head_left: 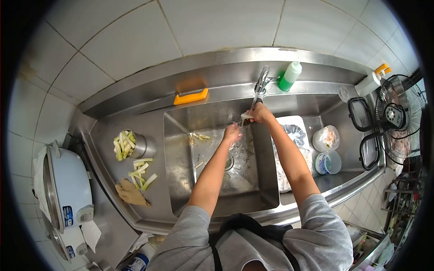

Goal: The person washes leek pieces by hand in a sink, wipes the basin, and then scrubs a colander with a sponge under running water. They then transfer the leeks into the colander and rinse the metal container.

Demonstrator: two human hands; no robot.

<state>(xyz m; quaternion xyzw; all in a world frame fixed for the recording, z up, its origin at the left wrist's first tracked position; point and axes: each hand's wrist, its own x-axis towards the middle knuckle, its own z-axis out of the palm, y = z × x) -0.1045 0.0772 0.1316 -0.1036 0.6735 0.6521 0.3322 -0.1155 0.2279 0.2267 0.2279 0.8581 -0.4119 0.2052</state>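
Observation:
My right hand (259, 112) is closed on a pale white vegetable piece (246, 116) under the stream of the tap (261, 80). Lower and to the left, my left hand (232, 133) hangs over the sink basin (183, 180) near the splashing water. Its fingers are partly blurred, so I cannot make out whether they hold anything. A few pale vegetable pieces (200, 136) lie wet on the basin floor, where water runs around the drain (229, 162).
Left of the basin stand a metal container (145, 147) of pale green vegetable sticks, loose sticks (149, 181) and a brown cloth-like piece (130, 192). An orange-handled tool (191, 96) and a green soap bottle (290, 76) sit behind. Right are a white board (290, 121), tubs (328, 162) and a fan (398, 119).

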